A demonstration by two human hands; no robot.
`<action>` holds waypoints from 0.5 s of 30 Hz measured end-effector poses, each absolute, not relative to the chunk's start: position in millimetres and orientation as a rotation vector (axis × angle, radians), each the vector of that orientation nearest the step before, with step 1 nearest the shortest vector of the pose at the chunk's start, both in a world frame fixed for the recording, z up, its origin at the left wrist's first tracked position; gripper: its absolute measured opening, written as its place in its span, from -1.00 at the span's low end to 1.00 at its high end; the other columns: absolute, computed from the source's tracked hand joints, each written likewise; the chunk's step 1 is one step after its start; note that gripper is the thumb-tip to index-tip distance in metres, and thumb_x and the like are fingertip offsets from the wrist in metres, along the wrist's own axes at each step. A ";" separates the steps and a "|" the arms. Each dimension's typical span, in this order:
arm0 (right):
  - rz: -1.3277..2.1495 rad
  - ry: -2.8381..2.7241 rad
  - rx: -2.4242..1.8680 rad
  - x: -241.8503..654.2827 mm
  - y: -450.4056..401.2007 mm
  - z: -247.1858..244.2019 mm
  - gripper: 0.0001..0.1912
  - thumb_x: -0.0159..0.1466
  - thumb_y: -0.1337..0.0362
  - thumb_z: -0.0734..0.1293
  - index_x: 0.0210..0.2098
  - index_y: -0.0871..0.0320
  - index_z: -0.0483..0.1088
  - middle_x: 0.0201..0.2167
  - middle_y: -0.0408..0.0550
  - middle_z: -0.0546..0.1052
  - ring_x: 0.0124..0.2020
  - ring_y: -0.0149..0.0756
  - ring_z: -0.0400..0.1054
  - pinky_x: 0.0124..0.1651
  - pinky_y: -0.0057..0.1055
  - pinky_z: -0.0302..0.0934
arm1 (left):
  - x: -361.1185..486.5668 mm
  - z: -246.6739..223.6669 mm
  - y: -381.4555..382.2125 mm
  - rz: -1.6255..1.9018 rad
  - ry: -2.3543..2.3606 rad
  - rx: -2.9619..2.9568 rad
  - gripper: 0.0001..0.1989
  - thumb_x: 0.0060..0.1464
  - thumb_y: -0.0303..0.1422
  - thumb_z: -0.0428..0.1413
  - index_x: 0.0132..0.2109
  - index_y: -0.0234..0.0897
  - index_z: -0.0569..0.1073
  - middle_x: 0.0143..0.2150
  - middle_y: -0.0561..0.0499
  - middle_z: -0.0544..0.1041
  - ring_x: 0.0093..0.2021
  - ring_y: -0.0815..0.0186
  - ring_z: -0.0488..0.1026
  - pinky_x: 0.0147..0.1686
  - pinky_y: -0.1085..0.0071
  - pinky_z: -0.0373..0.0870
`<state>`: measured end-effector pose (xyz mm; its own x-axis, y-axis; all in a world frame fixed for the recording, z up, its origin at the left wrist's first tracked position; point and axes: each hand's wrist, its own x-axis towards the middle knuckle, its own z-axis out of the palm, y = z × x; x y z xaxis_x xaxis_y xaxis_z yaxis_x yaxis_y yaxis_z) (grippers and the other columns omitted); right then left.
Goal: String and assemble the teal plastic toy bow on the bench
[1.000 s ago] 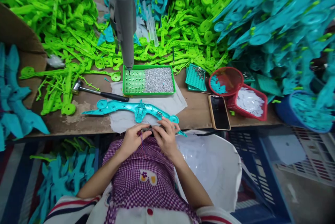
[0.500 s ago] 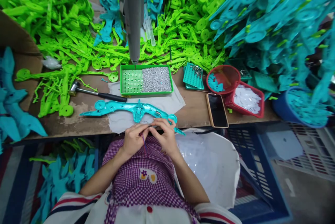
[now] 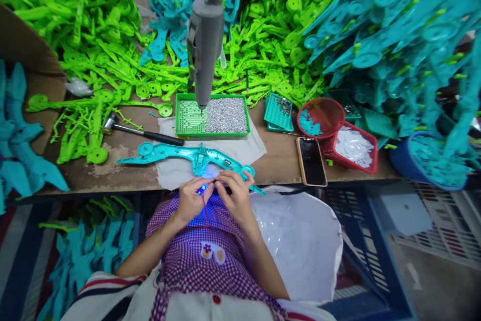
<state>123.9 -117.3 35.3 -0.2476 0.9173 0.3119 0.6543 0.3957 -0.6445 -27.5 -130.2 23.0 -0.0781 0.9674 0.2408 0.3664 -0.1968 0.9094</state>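
In the head view, my left hand (image 3: 191, 201) pinches a small wired light (image 3: 203, 189) that glows blue, with thin red and purple wires (image 3: 205, 203) hanging down from it. My right hand (image 3: 236, 197) meets it fingertip to fingertip, closed on a small dark bit of the same piece; its exact shape is hidden by the fingers. Just beyond the hands lies a turquoise plastic bow-shaped toy half (image 3: 203, 157), its open inner side up, on a white cloth (image 3: 248, 153). Blue light falls on the purple checked apron (image 3: 210, 231).
An electric screwdriver (image 3: 206, 45) hangs over a green tray (image 3: 248, 133) of small screws. Around it are a hammer (image 3: 143, 133), a phone (image 3: 311, 162), a red basket (image 3: 330, 100), a red tub (image 3: 372, 166) of white pieces, and heaped green (image 3: 93, 25) and turquoise parts (image 3: 391, 40).
The small light between my fingers has come on, glowing blue over the apron and cloth. The hanging screwdriver has swung right and lower in view. My hands have barely moved.
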 end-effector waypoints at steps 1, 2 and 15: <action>0.564 -1.995 -1.345 123.4 -115.9 37.1 -0.81 0.39 0.16 0.22 -0.20 0.03 0.45 -0.21 -0.11 0.60 -0.11 -0.27 0.46 0.21 -0.13 -0.15 | -28.3 23.9 -130.1 1.275 1.464 1.578 -0.85 0.10 -0.38 0.14 -0.29 -0.26 0.61 -0.39 -0.05 0.64 -0.41 0.28 0.57 -0.35 0.40 0.51; 0.617 -1.997 -1.347 123.0 -114.2 39.0 -0.81 0.38 0.13 0.23 -0.21 0.03 0.44 -0.21 -0.12 0.60 -0.11 -0.26 0.46 0.21 -0.13 -0.15 | -29.0 24.5 -129.9 1.271 1.467 1.568 -0.86 0.10 -0.37 0.14 -0.29 -0.26 0.61 -0.39 -0.05 0.64 -0.41 0.28 0.56 -0.36 0.40 0.51; 0.643 -2.062 -1.450 156.5 -74.4 63.4 -0.84 0.29 0.16 0.27 -0.32 0.06 0.45 -0.26 -0.09 0.57 -0.15 -0.21 0.45 0.11 -0.12 0.08 | -61.7 26.6 -136.8 0.992 1.468 1.598 -0.59 0.17 -0.37 0.11 0.16 -0.21 0.34 -0.05 -0.07 0.52 -0.32 0.35 0.46 -0.22 0.36 0.47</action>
